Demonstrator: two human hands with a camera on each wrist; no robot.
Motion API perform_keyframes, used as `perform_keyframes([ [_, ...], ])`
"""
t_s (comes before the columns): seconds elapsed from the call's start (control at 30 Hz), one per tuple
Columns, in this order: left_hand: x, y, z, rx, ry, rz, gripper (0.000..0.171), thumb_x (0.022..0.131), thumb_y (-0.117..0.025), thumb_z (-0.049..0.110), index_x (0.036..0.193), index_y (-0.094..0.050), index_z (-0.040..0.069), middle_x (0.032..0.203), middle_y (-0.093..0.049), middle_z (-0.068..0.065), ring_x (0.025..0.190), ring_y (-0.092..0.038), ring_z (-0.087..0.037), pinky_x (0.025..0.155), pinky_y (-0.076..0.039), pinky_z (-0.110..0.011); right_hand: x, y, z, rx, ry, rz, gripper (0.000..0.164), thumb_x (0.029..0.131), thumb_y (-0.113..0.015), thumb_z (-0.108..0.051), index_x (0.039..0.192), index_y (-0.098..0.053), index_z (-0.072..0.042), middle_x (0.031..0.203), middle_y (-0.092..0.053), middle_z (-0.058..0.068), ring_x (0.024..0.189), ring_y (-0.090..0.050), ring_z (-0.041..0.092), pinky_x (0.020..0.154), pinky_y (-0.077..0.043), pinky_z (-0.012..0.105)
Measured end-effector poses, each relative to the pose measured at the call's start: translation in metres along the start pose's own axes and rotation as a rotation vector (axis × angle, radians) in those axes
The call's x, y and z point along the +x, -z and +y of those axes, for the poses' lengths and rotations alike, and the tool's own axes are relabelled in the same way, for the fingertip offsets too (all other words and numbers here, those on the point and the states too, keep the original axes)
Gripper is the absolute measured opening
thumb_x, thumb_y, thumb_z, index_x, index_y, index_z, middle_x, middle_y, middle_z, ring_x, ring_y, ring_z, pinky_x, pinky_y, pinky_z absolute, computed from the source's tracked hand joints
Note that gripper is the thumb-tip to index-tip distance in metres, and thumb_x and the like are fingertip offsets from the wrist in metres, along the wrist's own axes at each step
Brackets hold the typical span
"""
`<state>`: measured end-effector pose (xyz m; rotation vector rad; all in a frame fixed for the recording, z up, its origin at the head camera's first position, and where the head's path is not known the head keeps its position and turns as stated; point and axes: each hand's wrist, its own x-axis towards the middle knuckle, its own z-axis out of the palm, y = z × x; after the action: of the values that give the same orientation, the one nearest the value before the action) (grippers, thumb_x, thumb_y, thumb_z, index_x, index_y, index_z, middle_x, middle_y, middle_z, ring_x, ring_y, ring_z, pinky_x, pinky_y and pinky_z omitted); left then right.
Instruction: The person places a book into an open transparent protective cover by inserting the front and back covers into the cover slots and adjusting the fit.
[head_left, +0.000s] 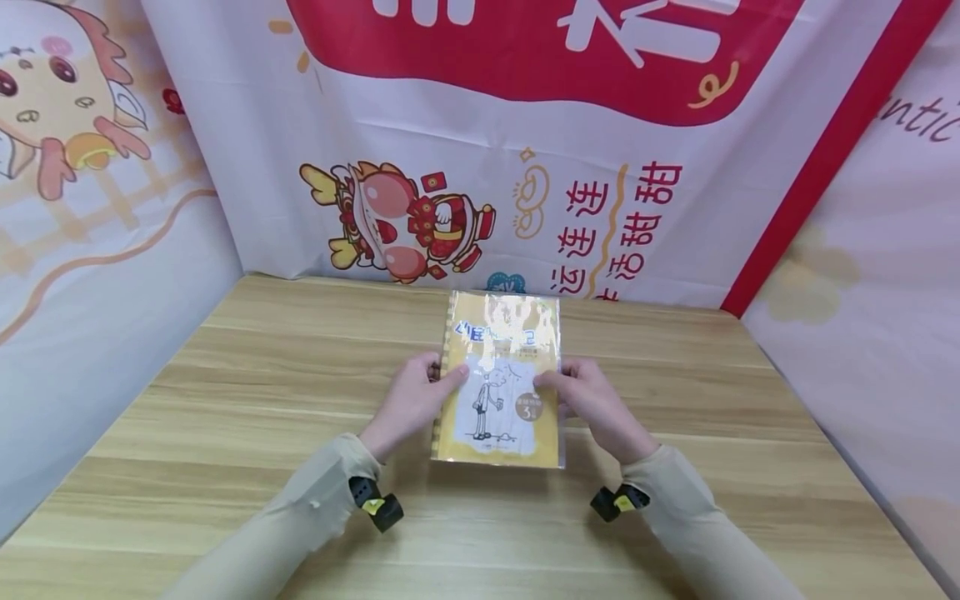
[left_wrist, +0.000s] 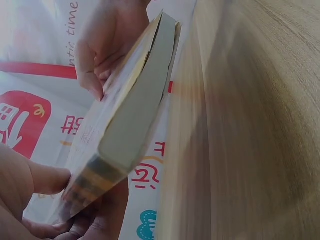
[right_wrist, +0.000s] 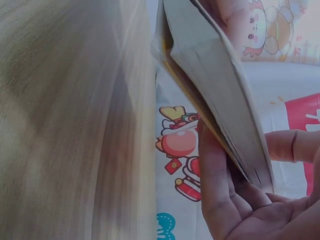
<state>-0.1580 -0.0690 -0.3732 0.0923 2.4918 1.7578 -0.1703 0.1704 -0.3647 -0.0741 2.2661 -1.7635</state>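
A yellow paperback book with a cartoon figure on its glossy cover is held up by both hands, its front facing the head camera. My left hand grips the striped spine side, thumb on the cover and fingers behind. On the opposite edge my right hand grips it the same way, thumb on the front. The left wrist view shows the thick page block of the book tilted above the table. In the right wrist view, fingers support the back of the book. The book is closed.
The wood-grain table spreads under both forearms. A white cloth backdrop with red print hangs along the table's far edge, and printed cloth also hangs on the left and right sides. Each wrist bears a black camera strap.
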Motion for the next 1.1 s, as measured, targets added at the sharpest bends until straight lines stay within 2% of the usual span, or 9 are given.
perform_keyframes([
  [0.23, 0.002, 0.000, -0.001, -0.037, 0.016, 0.004, 0.023, 0.095, -0.059, 0.028, 0.107, -0.059, 0.008, 0.087, -0.065, -0.006, 0.072, -0.064, -0.023, 0.060, -0.053, -0.033, 0.002, 0.002, 0.001, 0.009, -0.018, -0.015, 0.028, 0.088, -0.060, -0.013, 0.112, -0.062, 0.002, 0.098, -0.066, 0.014, 0.083, -0.065, 0.026, 0.074, -0.052, 0.039],
  [0.47, 0.004, 0.000, -0.003, 0.054, 0.019, 0.051, 0.025, 0.094, -0.059, 0.023, 0.110, -0.060, 0.005, 0.089, -0.063, -0.005, 0.074, -0.061, -0.019, 0.063, -0.052, -0.029, 0.003, 0.004, 0.004, 0.003, -0.049, -0.033, 0.029, 0.087, -0.061, -0.011, 0.113, -0.062, 0.002, 0.097, -0.067, 0.014, 0.080, -0.065, 0.022, 0.077, -0.051, 0.041],
  [0.73, 0.007, 0.001, -0.009, 0.080, 0.020, 0.029, 0.024, 0.094, -0.059, 0.021, 0.112, -0.060, 0.005, 0.088, -0.065, -0.005, 0.071, -0.061, -0.018, 0.061, -0.051, -0.029, 0.006, 0.010, 0.009, -0.029, -0.072, -0.073, 0.028, 0.086, -0.066, -0.013, 0.112, -0.064, -0.003, 0.089, -0.065, 0.012, 0.068, -0.056, 0.019, 0.073, -0.050, 0.041],
  [0.9, 0.008, 0.003, -0.014, 0.116, -0.005, 0.015, 0.022, 0.095, -0.058, 0.021, 0.109, -0.061, 0.004, 0.084, -0.064, -0.005, 0.067, -0.059, -0.018, 0.059, -0.050, -0.030, 0.007, 0.010, 0.011, -0.060, -0.072, -0.076, 0.028, 0.085, -0.069, -0.013, 0.109, -0.064, -0.001, 0.096, -0.066, 0.012, 0.082, -0.064, 0.024, 0.076, -0.052, 0.039],
  [1.1, 0.009, 0.002, -0.015, 0.121, 0.005, -0.003, 0.024, 0.096, -0.056, 0.020, 0.113, -0.060, 0.003, 0.089, -0.064, -0.005, 0.072, -0.061, -0.018, 0.063, -0.051, -0.029, 0.009, 0.010, 0.014, -0.055, -0.079, -0.096, 0.033, 0.086, -0.069, -0.013, 0.116, -0.062, -0.001, 0.097, -0.067, 0.012, 0.084, -0.066, 0.025, 0.076, -0.052, 0.038],
])
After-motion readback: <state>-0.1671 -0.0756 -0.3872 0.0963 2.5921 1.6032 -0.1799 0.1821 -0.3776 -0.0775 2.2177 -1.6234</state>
